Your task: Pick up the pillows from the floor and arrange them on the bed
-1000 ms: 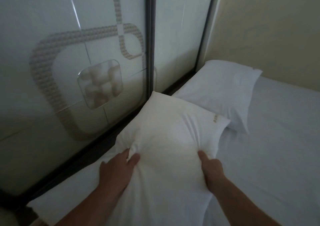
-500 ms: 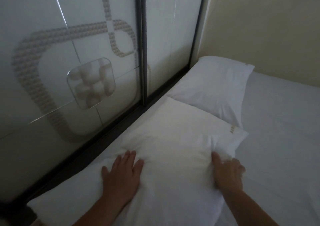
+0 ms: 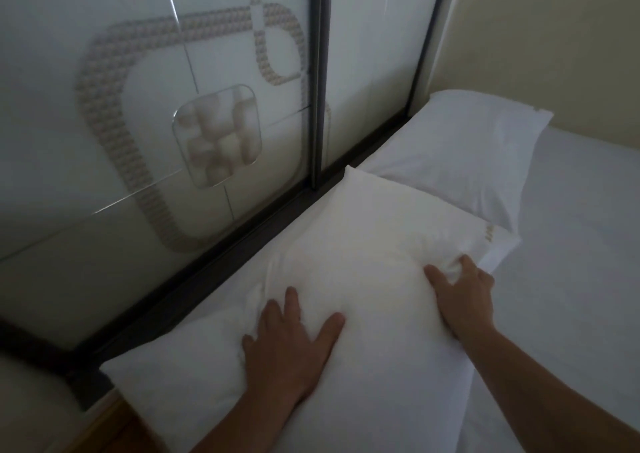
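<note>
A white pillow (image 3: 374,244) lies flat on the bed (image 3: 575,251), along its left side, by the wardrobe. My left hand (image 3: 291,341) rests palm down on its near left part, fingers spread. My right hand (image 3: 464,293) is at the pillow's right edge, fingers curled into bunched fabric. A second white pillow (image 3: 474,147) lies beyond it in the far corner; the near pillow's far end overlaps it slightly.
A glossy sliding wardrobe door (image 3: 156,123) with a dark frame runs close along the bed's left side. A beige wall (image 3: 554,43) closes the far end. A strip of wooden floor (image 3: 104,432) shows at the lower left. White sheet stretches to the right.
The near pillow, held raised a second ago, has come down flat on the bed. My left hand let go and now lies spread on it; the right shifted to the pillow's edge.
</note>
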The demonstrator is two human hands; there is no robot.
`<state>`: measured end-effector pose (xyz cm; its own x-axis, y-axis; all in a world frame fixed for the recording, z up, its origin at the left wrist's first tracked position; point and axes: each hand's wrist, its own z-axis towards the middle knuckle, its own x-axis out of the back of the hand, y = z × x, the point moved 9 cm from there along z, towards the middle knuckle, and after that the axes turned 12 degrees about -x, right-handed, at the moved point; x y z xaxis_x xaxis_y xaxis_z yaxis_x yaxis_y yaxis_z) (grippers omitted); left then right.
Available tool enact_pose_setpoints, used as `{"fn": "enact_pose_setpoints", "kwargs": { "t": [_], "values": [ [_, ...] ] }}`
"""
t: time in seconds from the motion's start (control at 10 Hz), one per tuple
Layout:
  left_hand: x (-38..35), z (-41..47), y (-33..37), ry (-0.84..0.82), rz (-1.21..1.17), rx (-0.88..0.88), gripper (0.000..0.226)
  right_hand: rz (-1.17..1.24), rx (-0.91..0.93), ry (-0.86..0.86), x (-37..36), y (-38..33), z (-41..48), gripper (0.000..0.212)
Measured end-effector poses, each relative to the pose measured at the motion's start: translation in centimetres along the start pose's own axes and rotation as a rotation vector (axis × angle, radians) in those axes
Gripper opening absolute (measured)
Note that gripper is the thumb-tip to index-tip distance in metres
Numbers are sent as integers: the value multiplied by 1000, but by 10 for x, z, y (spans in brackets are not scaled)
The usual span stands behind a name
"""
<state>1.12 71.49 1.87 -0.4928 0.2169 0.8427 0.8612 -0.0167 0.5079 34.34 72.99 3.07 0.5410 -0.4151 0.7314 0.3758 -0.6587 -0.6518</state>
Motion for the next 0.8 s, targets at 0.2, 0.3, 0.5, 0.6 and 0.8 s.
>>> {"fn": "enact_pose_setpoints", "kwargs": {
  "t": [0.2, 0.3, 0.5, 0.6, 0.8],
  "values": [
    [25, 8, 6, 122, 142, -103, 99, -331, 118, 166, 3, -41, -15, 75],
    [23, 9, 20, 175, 217, -304, 83, -436, 450, 51, -42, -59, -47, 70],
    [-20, 15, 6, -56, 323, -242, 92, -657, 407, -158, -84, -47, -40, 70],
    [-7, 6, 12, -103, 290, -178, 95, -679, 385, -218, -70, -56, -53, 69],
    [66, -27, 65, -85, 280, -195, 87, -562, 472, -302, -11, -99, -121, 69]
  ]
}}
